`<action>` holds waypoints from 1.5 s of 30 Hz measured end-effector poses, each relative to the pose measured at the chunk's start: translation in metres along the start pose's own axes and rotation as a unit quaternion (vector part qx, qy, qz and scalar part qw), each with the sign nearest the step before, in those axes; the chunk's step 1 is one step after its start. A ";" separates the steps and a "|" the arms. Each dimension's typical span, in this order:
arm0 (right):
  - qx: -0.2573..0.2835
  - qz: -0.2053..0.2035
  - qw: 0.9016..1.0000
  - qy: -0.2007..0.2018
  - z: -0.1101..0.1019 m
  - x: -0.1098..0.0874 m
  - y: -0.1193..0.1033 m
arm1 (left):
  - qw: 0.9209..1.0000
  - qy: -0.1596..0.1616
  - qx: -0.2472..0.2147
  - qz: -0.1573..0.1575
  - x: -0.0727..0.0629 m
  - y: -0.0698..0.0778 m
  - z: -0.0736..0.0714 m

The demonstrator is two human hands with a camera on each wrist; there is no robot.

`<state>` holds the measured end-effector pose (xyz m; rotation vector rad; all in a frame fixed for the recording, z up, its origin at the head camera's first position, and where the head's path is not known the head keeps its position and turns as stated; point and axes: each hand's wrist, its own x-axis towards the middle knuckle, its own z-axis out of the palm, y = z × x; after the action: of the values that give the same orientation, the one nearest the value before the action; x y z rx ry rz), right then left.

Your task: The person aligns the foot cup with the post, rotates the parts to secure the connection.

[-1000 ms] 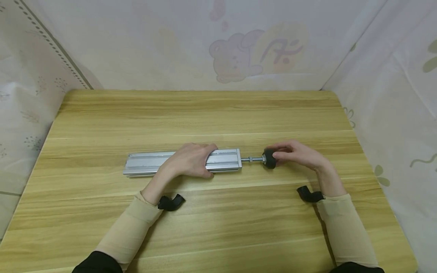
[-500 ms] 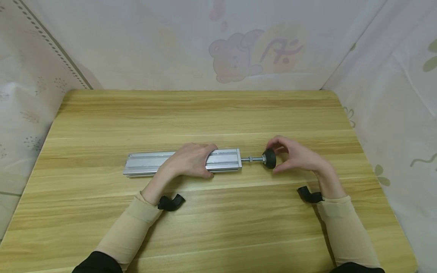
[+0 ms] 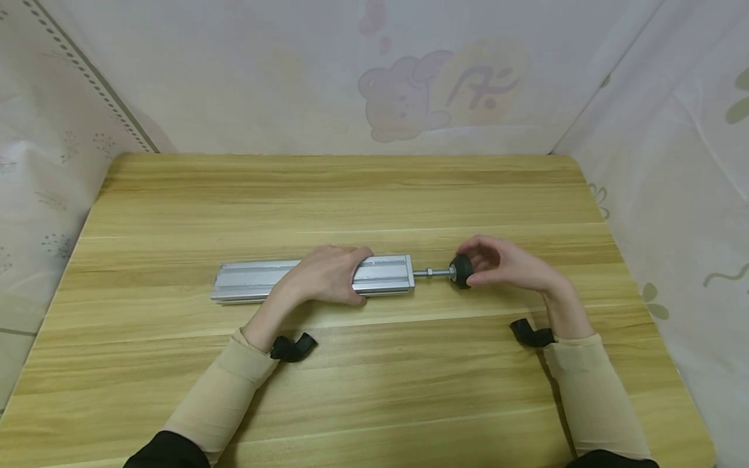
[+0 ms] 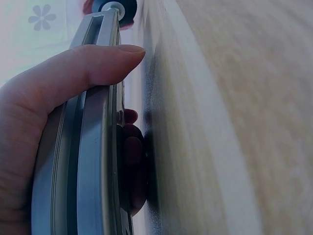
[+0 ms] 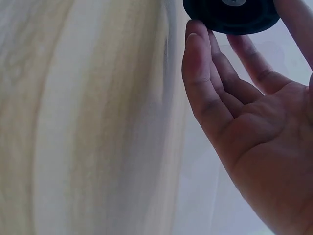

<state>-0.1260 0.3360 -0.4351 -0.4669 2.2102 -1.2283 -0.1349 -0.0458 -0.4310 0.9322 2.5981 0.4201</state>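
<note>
My left hand (image 3: 330, 273) grips a silver aluminium profile (image 3: 383, 274) that lies lengthwise across the table. In the left wrist view the thumb (image 4: 93, 68) lies over the profile's face, with fingers curled round its other side by the tabletop. From the profile's right end sticks out a threaded rod (image 3: 433, 273) with a nut on it. On the rod's tip is a round black levelling foot (image 3: 461, 271). My right hand (image 3: 509, 263) holds this foot by its rim between thumb and fingers. The right wrist view shows the foot's dark underside (image 5: 232, 17) with a metal centre.
The wood-grain table (image 3: 374, 201) is bordered behind and at the sides by pale printed cloth (image 3: 292, 78). A black curved piece sits at each wrist, the left one (image 3: 294, 347) and the right one (image 3: 531, 333), just above the tabletop.
My right thumb and fingers came off the black foot and spread apart, then closed on its rim again. My left hand and the profile have stayed still.
</note>
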 end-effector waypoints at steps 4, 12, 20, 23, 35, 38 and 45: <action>0.011 0.014 1.000 -0.003 0.000 0.000 0.002 | 1.000 0.000 -0.003 0.000 -0.001 0.000 0.000; 0.039 0.040 0.998 -0.022 -0.001 0.001 0.004 | 1.000 -0.001 -0.001 0.000 -0.001 0.000 0.000; 0.057 0.063 0.996 -0.033 0.000 0.001 0.003 | 1.000 0.001 -0.001 -0.001 -0.001 0.000 0.001; 0.048 0.074 0.996 -0.032 -0.001 0.001 0.003 | 1.000 0.000 -0.001 0.000 -0.001 0.000 0.001; 0.015 0.022 1.000 -0.013 -0.001 -0.001 0.002 | 1.000 -0.001 0.001 0.000 0.000 0.000 0.000; 0.016 -0.014 1.000 -0.009 -0.001 -0.002 0.002 | 1.000 -0.002 0.002 0.001 0.000 0.000 0.000; -0.010 -0.056 0.998 -0.008 0.004 0.001 -0.005 | 1.000 -0.002 0.004 0.001 -0.001 0.000 0.000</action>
<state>-0.1242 0.3302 -0.4331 -0.6150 2.2105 -1.2558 -0.1344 -0.0464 -0.4305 0.9375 2.5975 0.4086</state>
